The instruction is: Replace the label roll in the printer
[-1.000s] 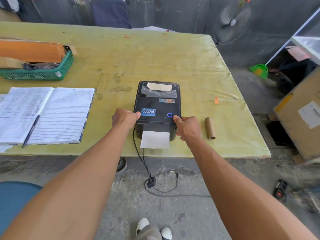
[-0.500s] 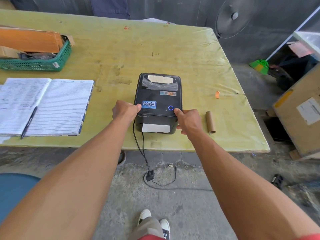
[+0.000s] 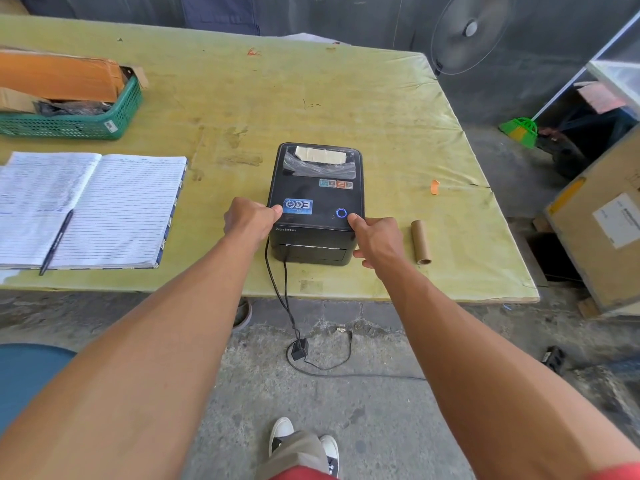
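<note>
A black label printer [image 3: 313, 192] stands near the front edge of the yellow-green table [image 3: 311, 98], lid closed, a blue ring light lit on top. Only a thin white paper edge shows in its front slot [image 3: 313, 246]. My left hand [image 3: 247, 220] grips the printer's left front corner, thumb on the lid. On the opposite side my right hand [image 3: 375, 239] clasps the right front corner with its thumb beside the blue light. An empty brown cardboard roll core [image 3: 420, 246] lies on the table just right of my right hand.
An open lined notebook [image 3: 93, 206] with a pen [image 3: 55, 242] lies left. A green basket [image 3: 72, 124] holding cardboard boxes sits far left. The printer's cable [image 3: 280, 299] drops over the table edge to an adapter on the floor. A fan [image 3: 469, 31] and a carton [image 3: 602, 223] stand right.
The white label strip that stuck out of the front slot has drawn back into the printer. Both hands stay on the printer's front corners. The camera has shifted slightly.
</note>
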Tool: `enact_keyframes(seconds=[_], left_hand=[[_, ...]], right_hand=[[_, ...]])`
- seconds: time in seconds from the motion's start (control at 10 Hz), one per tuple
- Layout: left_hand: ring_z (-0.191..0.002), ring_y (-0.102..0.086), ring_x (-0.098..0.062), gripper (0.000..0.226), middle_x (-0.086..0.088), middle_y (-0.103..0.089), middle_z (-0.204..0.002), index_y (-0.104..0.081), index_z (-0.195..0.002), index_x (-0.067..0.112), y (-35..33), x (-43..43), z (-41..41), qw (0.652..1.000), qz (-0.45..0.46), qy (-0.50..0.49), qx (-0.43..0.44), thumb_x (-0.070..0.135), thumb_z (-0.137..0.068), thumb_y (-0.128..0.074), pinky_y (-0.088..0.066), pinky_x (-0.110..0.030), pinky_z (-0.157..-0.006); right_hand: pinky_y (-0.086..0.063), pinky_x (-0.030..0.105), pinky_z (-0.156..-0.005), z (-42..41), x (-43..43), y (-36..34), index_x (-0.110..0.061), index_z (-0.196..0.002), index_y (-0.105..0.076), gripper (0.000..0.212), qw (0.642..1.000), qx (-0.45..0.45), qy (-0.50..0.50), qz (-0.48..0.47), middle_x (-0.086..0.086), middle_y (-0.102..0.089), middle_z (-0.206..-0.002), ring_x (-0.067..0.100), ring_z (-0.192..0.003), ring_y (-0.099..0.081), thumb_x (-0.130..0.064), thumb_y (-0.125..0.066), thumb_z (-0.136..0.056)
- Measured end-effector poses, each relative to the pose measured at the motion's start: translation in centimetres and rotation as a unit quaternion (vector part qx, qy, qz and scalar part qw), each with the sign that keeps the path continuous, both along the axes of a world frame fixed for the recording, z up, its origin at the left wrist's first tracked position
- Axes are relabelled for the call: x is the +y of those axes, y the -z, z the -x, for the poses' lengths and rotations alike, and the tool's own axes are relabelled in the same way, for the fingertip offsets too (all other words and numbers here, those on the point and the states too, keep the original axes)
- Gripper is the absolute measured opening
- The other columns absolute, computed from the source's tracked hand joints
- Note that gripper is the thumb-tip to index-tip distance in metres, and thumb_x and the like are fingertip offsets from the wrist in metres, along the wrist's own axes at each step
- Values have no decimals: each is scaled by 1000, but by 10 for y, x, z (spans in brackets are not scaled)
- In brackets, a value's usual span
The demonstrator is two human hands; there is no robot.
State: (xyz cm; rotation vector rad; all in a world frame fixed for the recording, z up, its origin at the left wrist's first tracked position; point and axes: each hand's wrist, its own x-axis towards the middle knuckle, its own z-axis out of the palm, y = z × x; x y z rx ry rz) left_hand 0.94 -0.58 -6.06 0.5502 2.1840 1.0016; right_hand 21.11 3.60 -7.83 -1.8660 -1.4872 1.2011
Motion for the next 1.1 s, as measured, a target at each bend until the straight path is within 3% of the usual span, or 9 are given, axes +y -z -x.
enact_keyframes(seconds=[0.2,0.5,0.6,0.7,0.8,0.9,1.0,1.1], left_hand=[[-98,-70,-30,39,-10,-71,-114,-71,-112,9,1,0,2,1000,0,0,-14,32,-83,-79,-56,-43,-92],[-98,-69,-29,38,-11,-70,-113,-69,-113,9,1,-1,1,1000,-11,3,-22,32,-84,-78,-56,-43,-90],[-97,-70,-29,23,-10,-71,-109,-69,-92,12,-3,-2,0,1000,-18,4,-10,32,-85,-77,-57,-43,-90],[-91,-70,-27,33,-8,-70,-98,-53,-66,20,-7,-5,-2,1000,-23,5,-2,32,-87,-75,-58,-43,-89],[-79,-65,-27,43,-5,-63,-73,-45,-58,22,-9,-11,-4,999,-23,33,28,34,-90,-70,-56,-42,-85],[-83,-65,-29,36,-9,-69,-81,-56,-63,22,-9,-18,-4,994,-27,88,53,40,-94,-61,-52,-37,-77],[-75,-63,-24,33,-5,-68,-78,-73,-76,19,5,-31,7,992,-53,111,42,37,-97,-56,-49,-33,-70],[-70,-64,-17,31,8,-68,-71,-71,-66,24,26,-76,14,992,-36,119,32,29,-96,-62,-51,-30,-67]], right_hand=[[-59,53,-83,0,0,1,-1,-100,-67,60,1000,3,3,0,10,-75,-91,37,-84,-73,-57,-58,-82],[-59,54,-83,1,-2,-1,1,-100,-66,61,1000,11,9,-4,12,-75,-92,38,-85,-73,-56,-58,-81],[-59,54,-84,2,-3,-1,-1,-103,-67,61,1000,18,14,-5,10,-75,-91,37,-84,-73,-57,-57,-81],[-59,53,-83,2,-4,-3,-3,-104,-68,59,1000,13,11,-6,9,-75,-90,35,-83,-73,-57,-56,-84],[-59,53,-83,4,-4,-3,-10,-95,-70,53,1000,-6,3,-5,7,-74,-88,34,-81,-73,-59,-52,-85],[-59,54,-82,5,-3,-3,-14,-90,-70,47,999,-29,-14,-9,8,-72,-85,34,-81,-72,-56,-49,-88],[-60,47,-79,0,5,-6,-4,-97,-72,47,999,-39,-29,-8,9,-70,-76,35,-79,-72,-47,-52,-91],[-48,34,-61,-12,10,-19,4,-92,-73,33,998,-35,15,-43,9,-65,-66,24,-64,-59,-26,-58,-87]])
